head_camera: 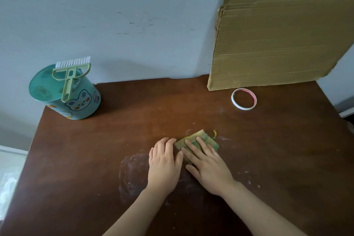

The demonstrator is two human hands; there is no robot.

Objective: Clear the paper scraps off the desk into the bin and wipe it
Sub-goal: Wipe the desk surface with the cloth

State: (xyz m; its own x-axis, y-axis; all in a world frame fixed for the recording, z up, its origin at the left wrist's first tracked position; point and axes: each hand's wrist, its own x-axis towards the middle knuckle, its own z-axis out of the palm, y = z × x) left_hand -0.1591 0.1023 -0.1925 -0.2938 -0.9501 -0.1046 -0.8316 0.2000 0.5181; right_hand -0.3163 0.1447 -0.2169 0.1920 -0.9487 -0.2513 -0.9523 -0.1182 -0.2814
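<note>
A folded yellow-green cloth (203, 138) lies flat on the brown desk (115, 140) near its middle. My right hand (206, 166) presses on the cloth with straight fingers spread over it. My left hand (164, 163) lies flat beside it, its fingertips touching the cloth's left edge. A teal bin (76, 99) with a bear picture stands at the desk's back left corner. A small green brush (70, 76) with white bristles rests across the bin's top. Pale wipe smears and a few tiny white specks show on the desk around my hands.
A large cardboard sheet (277, 40) leans against the wall at the back right. In front of it lies a roll of tape (243, 101). The wall runs along the desk's far edge.
</note>
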